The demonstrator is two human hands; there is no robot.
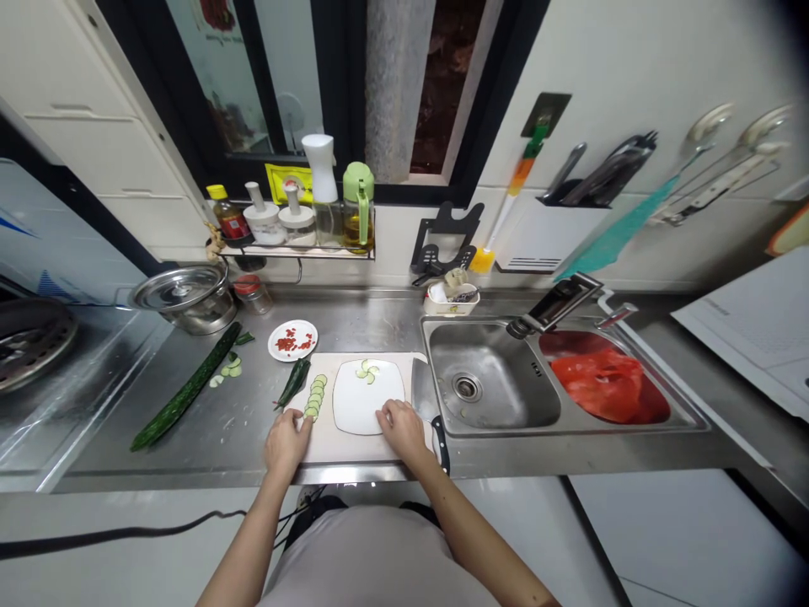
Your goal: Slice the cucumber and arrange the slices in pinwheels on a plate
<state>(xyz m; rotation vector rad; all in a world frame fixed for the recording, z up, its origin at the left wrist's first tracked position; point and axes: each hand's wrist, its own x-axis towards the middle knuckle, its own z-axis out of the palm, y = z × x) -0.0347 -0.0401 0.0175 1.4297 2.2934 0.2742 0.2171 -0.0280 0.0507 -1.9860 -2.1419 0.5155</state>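
While the row of cucumber slices [314,398] lies at the left hand's [286,443] bent fingertips, grip not discernible, and the white plate's [363,415] near rim is clasped under the right hand's [401,428] curled fingers, slices are best gathered few at a time, with the plate steadied.

Steel counter [253,426] bears cutting board [341,448], cucumber [183,392] (whole).

To your left on the tabletop [354,324] you have a long whole cucumber [186,389], a small plate of chopped red bits [292,341] and a lidded steel pot [183,297]. Behind them a wall shelf [297,252] carries bottles and jars. On your right sits a steel sink [506,409], and a red bag [600,384] fills the basin just beside it.
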